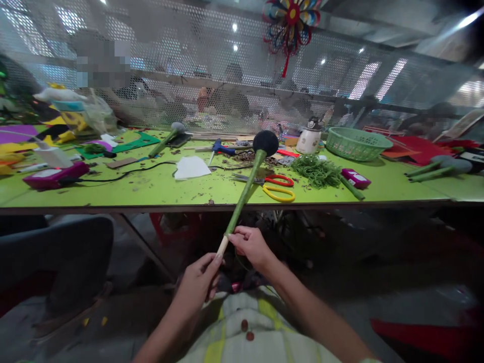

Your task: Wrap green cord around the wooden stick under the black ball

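A wooden stick (pixel 223 245) slants up and away from me, with a dark round head (pixel 265 143) at its far end reaching over the table. Green wrapping (pixel 245 194) covers most of its length; the near part is bare pale wood. My left hand (pixel 200 276) is closed around that bare lower end. With thumb and finger, my right hand (pixel 251 247) pinches at the lower edge of the wrapping, where a thin green strip seems to trail below. Red-and-yellow-handled scissors (pixel 278 186) lie on the table, partly behind the stick.
On the green table (pixel 151 194) lie tangled green strips (pixel 317 170), a white paper piece (pixel 192 168), a blue glue gun (pixel 222 147) and magenta boxes (pixel 56 175) (pixel 355 178). Farther back stand a white jug (pixel 309 138) and a green basket (pixel 355 145). Beyond is a perforated metal screen (pixel 170 91).
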The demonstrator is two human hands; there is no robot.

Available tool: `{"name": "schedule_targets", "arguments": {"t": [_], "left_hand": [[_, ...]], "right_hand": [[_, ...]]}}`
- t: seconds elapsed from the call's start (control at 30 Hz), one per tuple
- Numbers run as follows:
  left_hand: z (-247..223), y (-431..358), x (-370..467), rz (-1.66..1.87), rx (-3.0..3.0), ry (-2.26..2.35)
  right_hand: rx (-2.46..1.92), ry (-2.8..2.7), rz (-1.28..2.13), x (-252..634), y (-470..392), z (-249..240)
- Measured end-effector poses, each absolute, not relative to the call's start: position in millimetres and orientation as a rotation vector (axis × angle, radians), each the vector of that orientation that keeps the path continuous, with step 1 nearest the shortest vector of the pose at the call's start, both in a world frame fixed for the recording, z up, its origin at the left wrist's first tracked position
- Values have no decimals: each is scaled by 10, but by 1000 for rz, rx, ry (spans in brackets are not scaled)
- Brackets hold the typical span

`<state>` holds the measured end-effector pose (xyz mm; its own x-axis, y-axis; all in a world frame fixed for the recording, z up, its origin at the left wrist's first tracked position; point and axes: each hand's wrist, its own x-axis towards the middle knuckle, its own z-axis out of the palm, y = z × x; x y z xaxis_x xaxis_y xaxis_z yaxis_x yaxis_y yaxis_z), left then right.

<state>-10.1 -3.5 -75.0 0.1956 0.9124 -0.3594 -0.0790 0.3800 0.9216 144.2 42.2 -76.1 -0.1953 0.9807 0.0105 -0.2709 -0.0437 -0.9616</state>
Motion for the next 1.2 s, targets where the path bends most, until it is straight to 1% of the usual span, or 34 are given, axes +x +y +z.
{"name": "schedule_targets", "arguments": {"t": [0.17,0.23,0.3,0.5,0.57,0.7,0.77,0.83,1.0,1.1,1.2], "left_hand": [[-716,-10,-119,649,575,692],[-711,9,-104,610,506,591],[-711,19,-68,623,543,616],[-710,15,14,859,948,1103],[-692,17,-11,854,927,1058],[-654,28,-92,708,650,692],[-653,32,-108,670,573,597],[-666,34,-95,677,631,653],[-694,48,-6,859,914,1060],[-682,40,34,882,948,1054],[-665,16,41,852,877,951]], "right_hand": [[-764,-1119,1646,1532,419,-742],[-729,-1108,1700,1567,433,-732],[-748,-1087,1699,1575,447,-725],[-901,-1096,1527,1497,456,-736],[-882,-1102,1566,1490,458,-735],[-771,-1089,1732,1522,465,-706],[-740,-1073,1771,1534,466,-695],[-733,-1061,1787,1536,465,-699],[-762,-1062,1714,1520,461,-743],[-758,-1066,1737,1533,451,-741],[-730,-1055,1803,1553,425,-715]]}}
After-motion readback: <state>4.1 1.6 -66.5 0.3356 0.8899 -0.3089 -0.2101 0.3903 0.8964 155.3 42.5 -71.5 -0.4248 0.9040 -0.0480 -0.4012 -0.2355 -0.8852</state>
